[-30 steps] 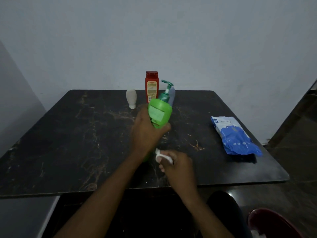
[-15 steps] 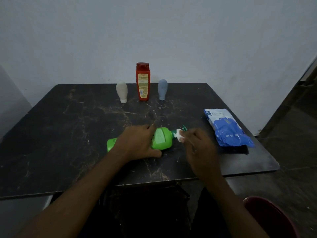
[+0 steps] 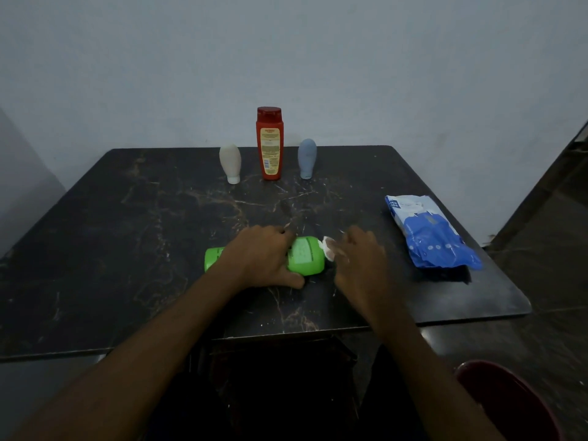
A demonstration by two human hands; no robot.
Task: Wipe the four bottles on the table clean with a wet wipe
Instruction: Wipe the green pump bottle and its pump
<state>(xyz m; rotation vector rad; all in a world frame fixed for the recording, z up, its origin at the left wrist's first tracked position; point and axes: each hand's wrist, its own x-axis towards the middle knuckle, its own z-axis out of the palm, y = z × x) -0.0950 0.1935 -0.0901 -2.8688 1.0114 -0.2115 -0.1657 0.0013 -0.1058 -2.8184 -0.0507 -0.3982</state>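
Wipe point(image 3: 329, 250) seems pinched in right hand point(image 3: 359, 265) while left hand point(image 3: 261, 259) grips the lying green bottle point(image 3: 306, 256).

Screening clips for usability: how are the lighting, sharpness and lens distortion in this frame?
Head view: dim, bluish, grainy light; no glare on the table; the red bottle label is unreadable; the right hand and wet wipe at the green bottle look slightly motion-smeared; the wide lens bows the table's near edge.

Dark veined table point(image 3: 127, 249) against a pale wall point(image 3: 286, 52), dim light.
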